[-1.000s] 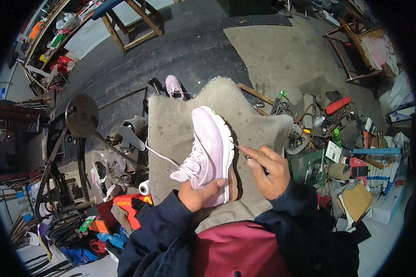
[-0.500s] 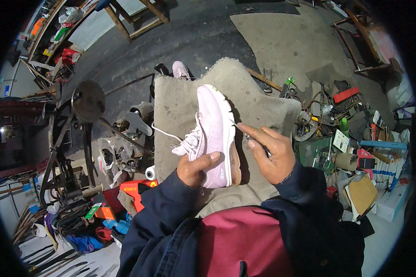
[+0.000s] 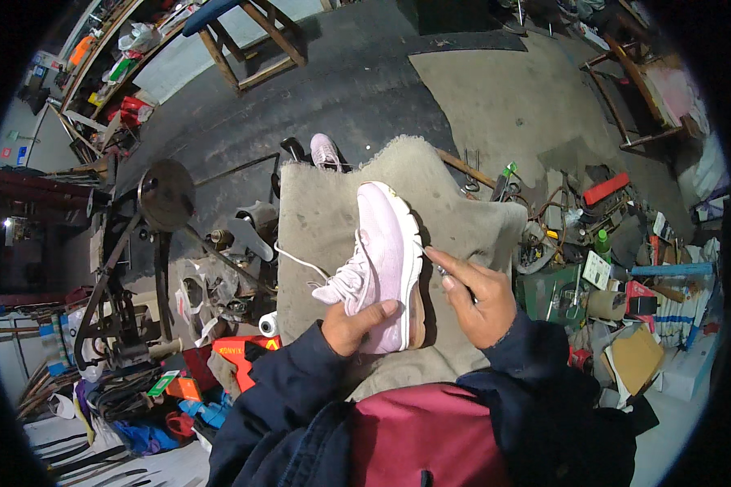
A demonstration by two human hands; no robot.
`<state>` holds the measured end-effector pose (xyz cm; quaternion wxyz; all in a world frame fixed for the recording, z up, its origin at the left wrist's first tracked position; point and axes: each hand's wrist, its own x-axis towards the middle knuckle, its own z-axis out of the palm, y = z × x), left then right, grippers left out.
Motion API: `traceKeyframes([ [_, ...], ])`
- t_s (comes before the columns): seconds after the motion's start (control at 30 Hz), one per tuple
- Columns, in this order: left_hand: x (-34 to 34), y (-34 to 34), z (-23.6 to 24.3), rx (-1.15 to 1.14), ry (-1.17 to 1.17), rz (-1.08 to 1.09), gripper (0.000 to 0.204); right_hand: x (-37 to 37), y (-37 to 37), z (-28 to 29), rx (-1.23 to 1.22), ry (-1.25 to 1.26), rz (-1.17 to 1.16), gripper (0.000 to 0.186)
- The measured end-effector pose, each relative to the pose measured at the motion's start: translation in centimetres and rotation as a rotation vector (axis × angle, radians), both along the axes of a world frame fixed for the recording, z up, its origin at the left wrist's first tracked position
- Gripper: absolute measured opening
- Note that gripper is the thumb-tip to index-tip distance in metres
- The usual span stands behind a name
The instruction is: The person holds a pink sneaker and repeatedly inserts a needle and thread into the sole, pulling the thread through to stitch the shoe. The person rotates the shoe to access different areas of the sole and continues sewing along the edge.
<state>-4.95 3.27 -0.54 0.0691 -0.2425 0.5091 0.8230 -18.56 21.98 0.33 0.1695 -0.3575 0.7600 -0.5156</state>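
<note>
Partly out of sight: a thin tool, the left fingers and a second shoe.
The right hand covers most of the thin tool; its tip is too small to tell whether it touches the sole of the pink shoe. The left hand shows its thumb and back, the other fingers being hidden beneath the shoe. The cloth hides the near end of the second shoe, which probably rests on the floor, though the view is poor there. The upper edge cuts off the blue-seated stool; the lower edge crops the red shirt. Small parts right of the cloth blur together.
</note>
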Motion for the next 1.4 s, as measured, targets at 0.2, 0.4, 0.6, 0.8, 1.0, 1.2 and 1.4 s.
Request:
traceKeyframes([
  [0.2,0.4,0.6,-1.0,-0.145,0.064,0.006,0.050,-0.3,0.1,0.6,0.072,-0.082,0.015,0.036],
  [0.4,0.7,1.1,-1.0,-0.212,0.056,-0.016,0.048,-0.5,-0.1,0.5,0.072,-0.097,0.011,0.036],
  [0.6,1.0,1.8,-0.9,-0.417,0.187,-0.001,0.043,-0.6,0.4,0.4,0.105,-0.114,0.022,0.036],
  [0.8,1.8,0.9,-1.2,-0.468,0.237,-0.132,0.046,-0.8,0.7,1.6,-0.032,-0.317,-0.057,0.030],
  [1.0,2.4,0.3,-0.9,-0.139,0.144,-0.107,0.051,-2.4,-1.0,3.3,-0.231,-0.495,-0.065,0.024],
  [1.2,1.5,0.6,-1.1,-0.155,0.158,-0.044,0.055,-4.7,-1.7,3.9,-0.198,0.135,-0.014,0.026],
  [1.4,1.0,0.7,-0.5,-0.045,0.116,-0.026,0.058,-5.8,-0.4,4.6,0.065,0.081,0.076,0.030],
])
